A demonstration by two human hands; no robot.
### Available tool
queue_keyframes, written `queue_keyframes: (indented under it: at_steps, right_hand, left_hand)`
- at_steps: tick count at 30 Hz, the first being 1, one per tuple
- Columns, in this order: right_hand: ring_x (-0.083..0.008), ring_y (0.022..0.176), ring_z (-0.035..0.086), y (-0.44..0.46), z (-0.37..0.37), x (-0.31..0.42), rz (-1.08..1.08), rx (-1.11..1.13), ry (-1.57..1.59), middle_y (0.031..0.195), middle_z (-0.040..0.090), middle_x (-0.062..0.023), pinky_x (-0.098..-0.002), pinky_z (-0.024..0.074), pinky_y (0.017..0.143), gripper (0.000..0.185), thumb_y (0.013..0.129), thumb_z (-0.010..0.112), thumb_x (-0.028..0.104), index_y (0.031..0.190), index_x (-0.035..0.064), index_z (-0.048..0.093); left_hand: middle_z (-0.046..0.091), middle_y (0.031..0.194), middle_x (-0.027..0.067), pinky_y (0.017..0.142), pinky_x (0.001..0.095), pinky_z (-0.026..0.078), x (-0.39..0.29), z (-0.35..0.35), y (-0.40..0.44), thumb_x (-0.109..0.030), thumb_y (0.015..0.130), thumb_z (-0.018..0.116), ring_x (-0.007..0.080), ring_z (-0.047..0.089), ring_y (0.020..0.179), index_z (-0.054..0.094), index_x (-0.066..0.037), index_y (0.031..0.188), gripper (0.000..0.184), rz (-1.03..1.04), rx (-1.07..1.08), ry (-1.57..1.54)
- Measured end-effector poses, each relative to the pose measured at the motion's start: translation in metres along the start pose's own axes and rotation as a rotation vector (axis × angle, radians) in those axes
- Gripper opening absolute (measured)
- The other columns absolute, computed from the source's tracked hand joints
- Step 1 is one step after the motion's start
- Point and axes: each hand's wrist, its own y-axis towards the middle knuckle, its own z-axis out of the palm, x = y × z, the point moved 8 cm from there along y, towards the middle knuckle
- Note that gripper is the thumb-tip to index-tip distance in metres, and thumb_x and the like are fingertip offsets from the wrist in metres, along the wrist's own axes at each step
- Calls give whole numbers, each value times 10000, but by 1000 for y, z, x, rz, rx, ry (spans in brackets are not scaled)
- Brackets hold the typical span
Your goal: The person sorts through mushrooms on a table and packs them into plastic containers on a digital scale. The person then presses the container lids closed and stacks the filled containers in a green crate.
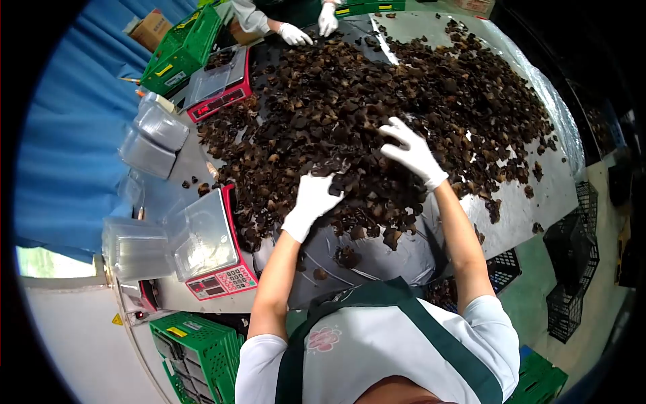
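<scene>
A wide heap of dark brown, curled, fungus-like pieces covers much of the table. My left hand, in a white glove, rests at the heap's near side, its fingers partly curled at some dark pieces; whether it grips any is unclear. To the right and farther up, my right hand, also gloved in white, is over the heap with its fingers spread and nothing visible in them. Left of my left hand stands a red scale with a clear plastic box on it.
Another red scale stands farther back on the left. Stacks of clear containers line the left edge. Across the table are a co-worker's gloved hands. Green crates stand back left, black crates right.
</scene>
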Motion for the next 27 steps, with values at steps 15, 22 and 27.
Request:
queue_keyframes:
  at_steps: [15,22,27]
  right_hand:
    - [-405,1366,271,-60,49,-42,234,-205,-424,1484,279,-245,-466,278,1104,676,762,679,538,1276,116,557]
    - [-398,1210,441,-188,131,41,-212,4,-461,1400,412,-208,-475,423,966,374,691,725,233,1022,76,650]
    - [-318,1056,524,-217,150,29,-177,303,-443,1343,483,-152,-432,438,879,252,697,704,208,938,146,663]
  left_hand:
    - [176,1544,152,1072,664,166,-15,44,44,-572,675,715,414,164,1404,446,-202,1391,849,-16,124,74]
    - [465,1379,92,1050,561,262,-59,46,-123,-275,631,747,320,396,1264,575,-165,1207,611,101,-36,-49]
    - [561,1147,128,993,497,340,-40,44,-198,-244,639,768,352,486,1111,616,-92,1059,472,-23,-78,-37]
